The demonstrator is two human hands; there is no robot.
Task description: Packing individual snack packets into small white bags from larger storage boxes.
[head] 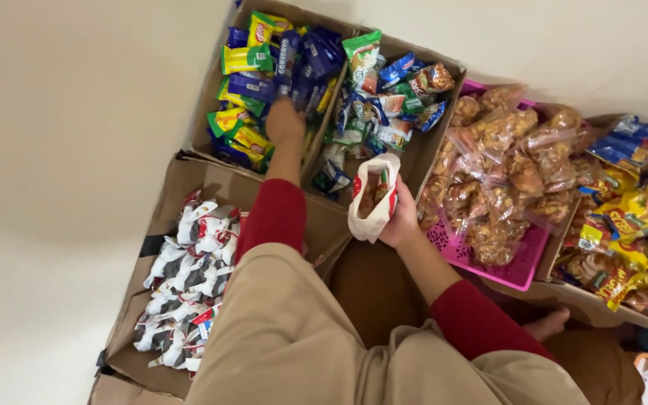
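Observation:
My left hand (284,120) reaches into a cardboard box (205,97) full of blue, yellow and green snack packets (253,84), its fingers down among the blue ones; what they grip is hidden. My right hand (401,217) holds a small white pouch (373,196) upright with its mouth open, snack packets showing inside. The pouch hangs over the edge of a second cardboard box (433,142) of mixed packets (384,97). Both arms wear red sleeves.
A pink basket (515,271) holds clear bags of brown snacks (504,165). Right of it a box carries yellow, red and blue packets (624,217). At lower left a cardboard box (133,300) holds white and red packets (189,277). My tan-clad knee (279,337) fills the foreground; a bare foot (549,324) shows.

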